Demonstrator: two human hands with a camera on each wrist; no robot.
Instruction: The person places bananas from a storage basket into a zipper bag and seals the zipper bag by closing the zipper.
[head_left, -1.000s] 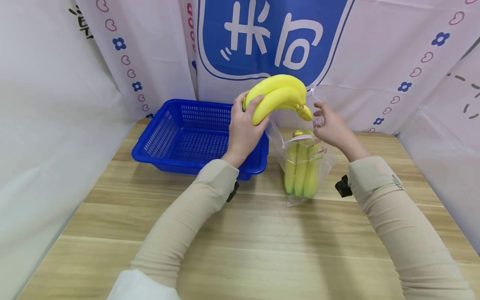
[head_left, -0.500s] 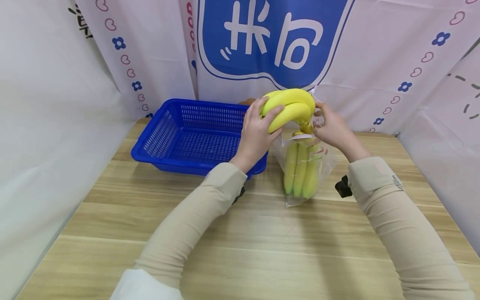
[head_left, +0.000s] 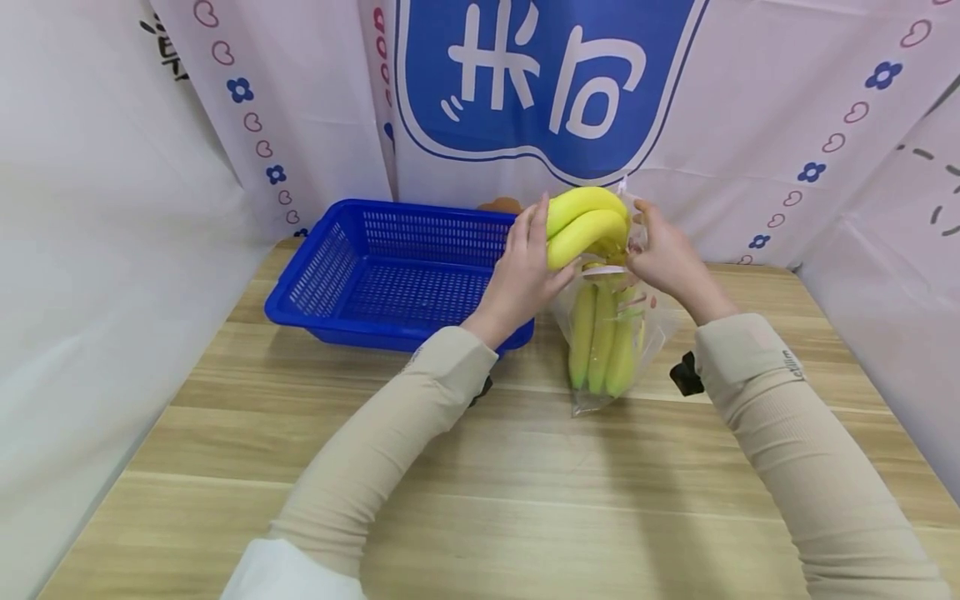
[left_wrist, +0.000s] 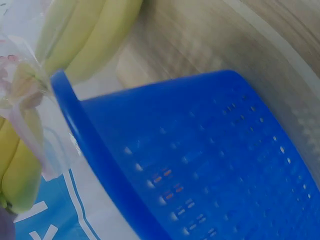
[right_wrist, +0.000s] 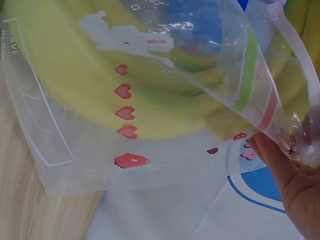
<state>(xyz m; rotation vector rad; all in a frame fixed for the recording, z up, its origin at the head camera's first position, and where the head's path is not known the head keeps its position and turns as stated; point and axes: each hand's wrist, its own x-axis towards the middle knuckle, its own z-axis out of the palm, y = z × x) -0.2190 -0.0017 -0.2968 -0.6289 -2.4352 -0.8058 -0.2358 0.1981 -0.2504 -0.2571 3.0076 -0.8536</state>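
A bunch of yellow bananas (head_left: 588,221) lies tilted at the mouth of a clear zip bag (head_left: 654,333), its stem end down inside the opening. My left hand (head_left: 521,271) holds the bunch by its other end, thumb below and fingers over the top. With thumb and fingers, my right hand (head_left: 667,258) pinches the bag's right edge. Through the clear plastic another bunch of bananas (head_left: 603,337) shows, standing upright. The right wrist view shows printed hearts (right_wrist: 124,112) on the bag. Only a sliver of the left hand (left_wrist: 6,227) appears in the left wrist view.
A blue perforated basket (head_left: 300,315) stands left of the bag, partly behind the left hand. All of this is on a wood-grain table (head_left: 480,492). A white curtain (head_left: 322,100) with a blue printed sign hangs close behind.
My left hand has carried the upper bananas right and down into the bag's opening, and its fingers have straightened somewhat. The right hand has stayed at the bag's edge.
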